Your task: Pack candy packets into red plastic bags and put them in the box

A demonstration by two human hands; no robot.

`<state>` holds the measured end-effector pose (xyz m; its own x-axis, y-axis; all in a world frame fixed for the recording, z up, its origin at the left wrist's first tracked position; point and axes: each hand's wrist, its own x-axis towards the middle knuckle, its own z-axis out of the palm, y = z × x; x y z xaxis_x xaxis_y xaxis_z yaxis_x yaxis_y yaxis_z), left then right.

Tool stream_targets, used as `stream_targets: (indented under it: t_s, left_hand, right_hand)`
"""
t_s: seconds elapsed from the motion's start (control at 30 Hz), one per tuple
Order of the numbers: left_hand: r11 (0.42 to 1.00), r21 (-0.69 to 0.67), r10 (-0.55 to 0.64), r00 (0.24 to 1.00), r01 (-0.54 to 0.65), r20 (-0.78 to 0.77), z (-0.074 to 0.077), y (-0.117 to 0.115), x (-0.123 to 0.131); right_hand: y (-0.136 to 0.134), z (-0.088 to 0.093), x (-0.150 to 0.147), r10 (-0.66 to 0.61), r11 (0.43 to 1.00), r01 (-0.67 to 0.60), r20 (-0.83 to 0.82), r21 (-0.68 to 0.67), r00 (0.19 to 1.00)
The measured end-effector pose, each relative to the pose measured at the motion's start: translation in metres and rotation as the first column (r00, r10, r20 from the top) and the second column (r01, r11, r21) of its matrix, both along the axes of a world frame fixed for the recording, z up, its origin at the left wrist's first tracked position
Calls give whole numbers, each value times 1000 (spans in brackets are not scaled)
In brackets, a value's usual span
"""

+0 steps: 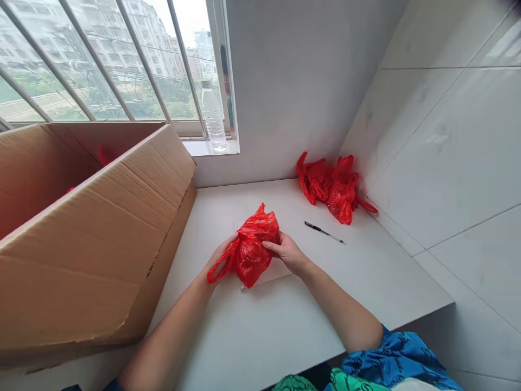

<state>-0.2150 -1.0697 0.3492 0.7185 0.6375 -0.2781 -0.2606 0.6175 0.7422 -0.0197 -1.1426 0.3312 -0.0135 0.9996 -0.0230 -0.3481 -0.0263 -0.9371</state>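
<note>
A crumpled red plastic bag (254,244) lies in the middle of the white counter (285,326). Both my hands grip it. My left hand (222,255) holds its left side, where a handle loop hangs down. My right hand (285,251) presses its fingers into the bag's right side. A pale flat sheet or card (268,274) shows under the bag. A black pen (323,232) lies on the counter to the right of my right hand.
A large open cardboard box (89,233) fills the left side, with something red inside. A heap of red plastic bags (331,184) sits in the far right corner by the tiled wall. A clear plastic bottle (214,117) stands on the window sill.
</note>
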Motion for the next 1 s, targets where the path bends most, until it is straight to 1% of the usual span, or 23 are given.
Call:
stream_targets:
  t_s: [0.1, 0.17, 0.23, 0.3, 0.4, 0.47, 0.53, 0.6, 0.67, 0.7, 0.8, 0.9, 0.97, 1.0]
  left_hand:
    - [998, 70, 0, 999, 3, -48, -2, 2, -1]
    - [985, 171, 16, 993, 5, -116, -4, 2, 0]
    - [956, 295, 46, 984, 6, -172, -9, 0, 1]
    - [923, 385, 103, 978, -26, -182, -15, -2, 3]
    - [904, 416, 172, 974, -97, -146, -22, -2, 3]
    - [904, 409, 193, 973, -126, -125, -22, -1, 2]
    - [905, 404, 194, 973, -129, -123, -16, -3, 1]
    - [904, 417, 167, 976, -94, -142, -7, -9, -1]
    - [898, 437, 139, 975, -50, -173, 2, -18, -3]
    - [893, 448, 140, 971, -40, -193, 7, -23, -4]
    - [877, 476, 200, 951, -67, -235, 18, -41, -10]
    - [845, 528, 250, 935, -84, -252, 31, -62, -26]
    - [807, 587, 267, 925, -60, -272, 47, -79, -47]
    - [787, 616, 270, 918, -37, -290, 57, -89, -61]
  right_hand:
    - [7, -3, 0, -23, 1000, 23, 8, 1, 1000]
    - [11, -5, 0, -28, 999, 28, 8, 28, 1000]
    - [12, -5, 1, -21, 998, 21, 0, 60, 1000]
    - [11, -5, 1, -7, 997, 8, -12, 77, 1000]
    - [9, -2, 3, 19, 998, -16, -50, 62, 999]
    - [9, 0, 4, 28, 999, -26, -95, 26, 995]
    - [9, 0, 6, -9, 1000, 8, -119, -10, 993]
    - [9, -1, 7, -67, 997, 64, -109, -32, 992]
    - [9, -1, 7, -98, 995, 96, -99, -23, 990]
    - [8, -1, 6, -87, 996, 87, -99, -8, 991]
    - [1, 2, 3, -15, 999, 20, -92, 50, 996]
    - [-9, 10, -2, 83, 992, -76, -68, 101, 994]
    - [-17, 15, -6, 217, 971, -213, -23, 112, 976]
    - [-20, 16, -7, 289, 952, -289, 12, 101, 957]
